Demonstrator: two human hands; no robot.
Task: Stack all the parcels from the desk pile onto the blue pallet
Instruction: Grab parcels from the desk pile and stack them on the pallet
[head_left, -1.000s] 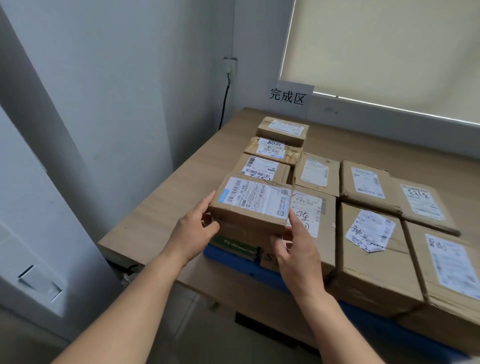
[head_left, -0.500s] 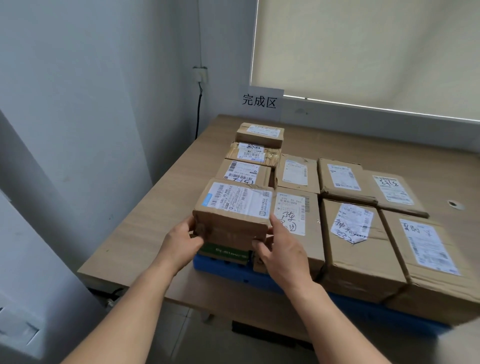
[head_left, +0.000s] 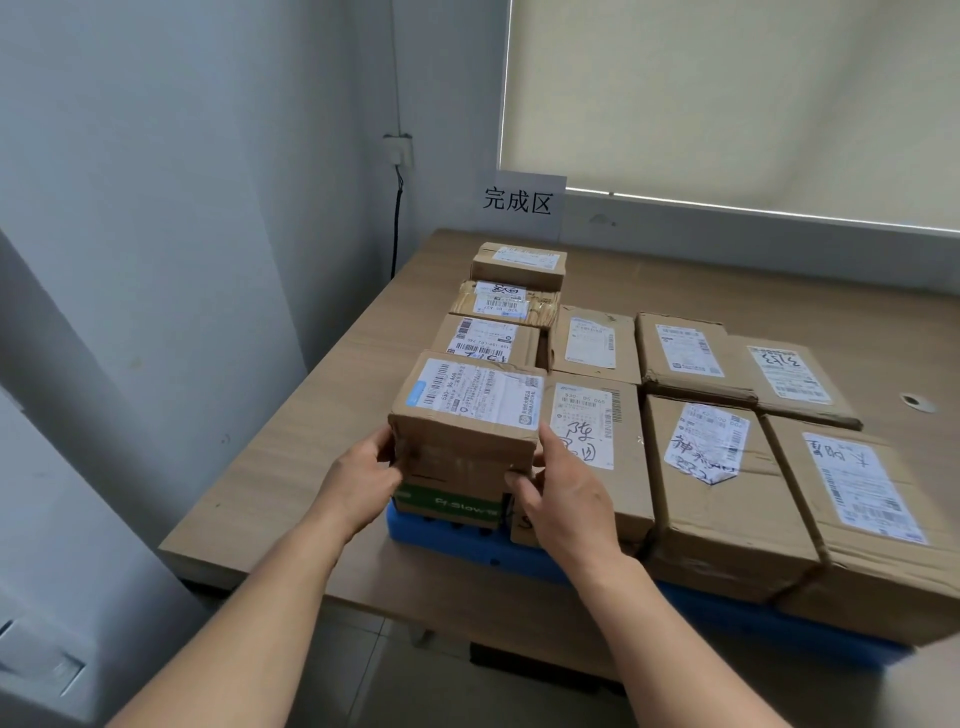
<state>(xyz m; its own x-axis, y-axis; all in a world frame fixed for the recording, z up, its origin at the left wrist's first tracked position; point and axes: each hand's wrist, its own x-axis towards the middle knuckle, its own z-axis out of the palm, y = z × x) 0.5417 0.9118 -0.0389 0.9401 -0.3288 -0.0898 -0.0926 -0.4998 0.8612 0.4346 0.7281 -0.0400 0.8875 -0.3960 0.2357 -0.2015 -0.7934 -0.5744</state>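
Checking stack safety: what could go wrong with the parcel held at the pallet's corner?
The parcel, gripped by the left hand and right hand, sits on a smaller green box at the corner of the blue pallet; once released it might tip off. The right hand's fingers could get pinched against the neighbouring parcel.

Left hand (head_left: 363, 480) and right hand (head_left: 566, 499) grip opposite sides of brown cardboard parcel with white shipping label (head_left: 467, 415). Parcel sits on green-printed carton (head_left: 449, 501) at near-left corner of blue plastic pallet (head_left: 467, 543). Pallet lies on light wooden desk (head_left: 291, 452), covered by rows of taped brown cardboard boxes (head_left: 722, 483). White paper sign with black characters (head_left: 522, 202) stands at desk's far edge, below cream roller blind (head_left: 727, 104).
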